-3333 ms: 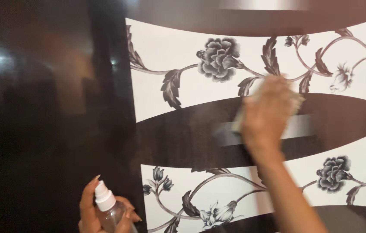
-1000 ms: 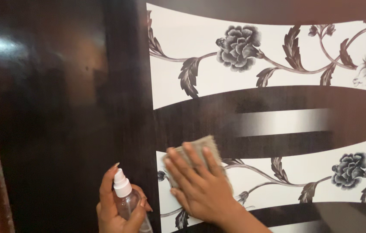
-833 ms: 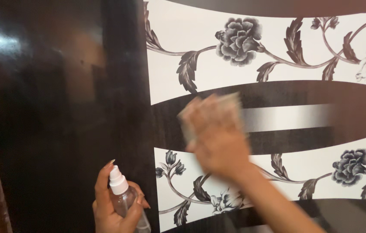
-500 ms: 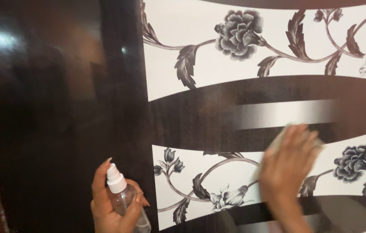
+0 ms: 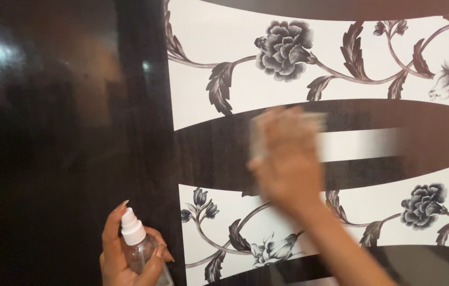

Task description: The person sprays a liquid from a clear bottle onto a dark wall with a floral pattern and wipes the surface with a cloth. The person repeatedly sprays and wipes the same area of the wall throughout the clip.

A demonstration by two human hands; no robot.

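My left hand (image 5: 129, 254) grips a small clear spray bottle (image 5: 138, 249) with a white nozzle, held upright at the bottom of the view in front of the dark panel. My right hand (image 5: 288, 159), blurred by motion, presses a pale cloth (image 5: 283, 124) flat against the glossy cupboard door (image 5: 224, 153), over the dark curved band between the two white floral bands. The cloth shows mostly above my fingers.
The door has white bands printed with grey roses and leafy vines (image 5: 288, 50), and a silver strip (image 5: 362, 144) across the dark middle band. To the left is a glossy dark wood panel (image 5: 50, 132) with light reflections.
My right hand with the cloth has swept from the lower right of the door up and left onto the dark middle band. The left hand and bottle have stayed put.
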